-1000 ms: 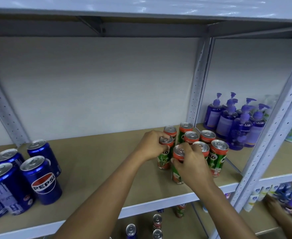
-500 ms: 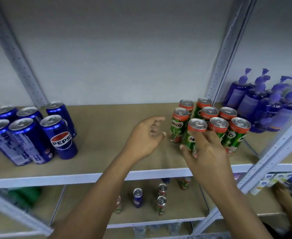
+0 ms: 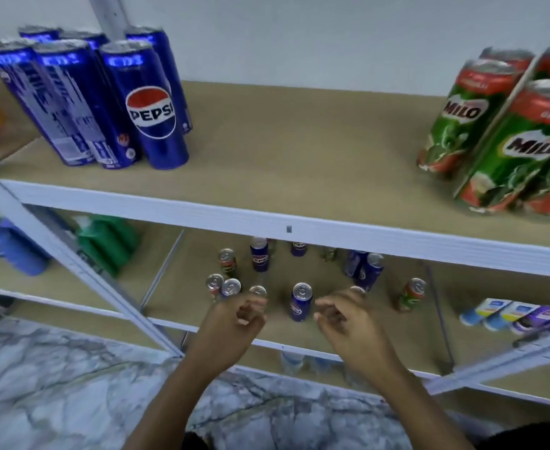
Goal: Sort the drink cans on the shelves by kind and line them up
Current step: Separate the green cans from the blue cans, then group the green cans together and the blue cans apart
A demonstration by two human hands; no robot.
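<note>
On the upper shelf (image 3: 267,219) the sorting looks done: the Pepsi cans (image 3: 150,102) stand grouped at the far left and the Milo cans (image 3: 507,138) at the right, well apart, with bare board between them.

The step in hand is the lower shelf (image 3: 182,306), where the kinds are mixed: small blue and green-red cans stand scattered in loose rows. A blue can (image 3: 300,302) stands at the near edge between the hands, apart from both. A green can (image 3: 411,295) tilts at the right, and a silver-topped pair (image 3: 222,286) sits at the left.

The left hand (image 3: 231,329) and right hand (image 3: 353,326) hover in front of this shelf, fingers loosely curled and holding nothing. The left fingertips are near a can top (image 3: 257,291), but whether they touch is unclear.

Next, I judge, each hand should close on one can of a kind, gripping from above by the rim. The upper shelf's edge hangs close overhead, and the neighbours could topple if brushed.
</note>
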